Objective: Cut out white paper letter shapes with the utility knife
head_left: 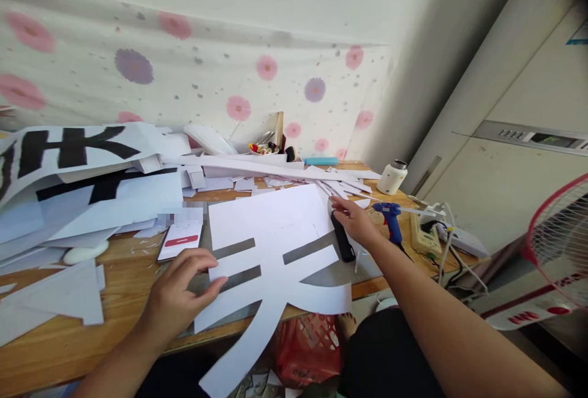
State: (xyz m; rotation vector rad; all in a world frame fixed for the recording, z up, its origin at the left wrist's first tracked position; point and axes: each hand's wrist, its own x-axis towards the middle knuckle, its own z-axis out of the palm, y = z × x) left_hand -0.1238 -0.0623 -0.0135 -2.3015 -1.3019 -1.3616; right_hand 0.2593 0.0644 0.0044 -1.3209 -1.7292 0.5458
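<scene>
Wooden table (122, 291), white cutout (271, 257), left hand (173, 292) half-curled, right hand (357, 221) stretched forward

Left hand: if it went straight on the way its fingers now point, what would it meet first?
Most likely the cutout, whose left edge lies right by the fingers of the left hand; depth is unclear, so they may already touch it.

Left hand (181, 288) and right hand (356, 220) bare; forearms (429, 288) likewise bare. Lap garment (395, 355): black.
</scene>
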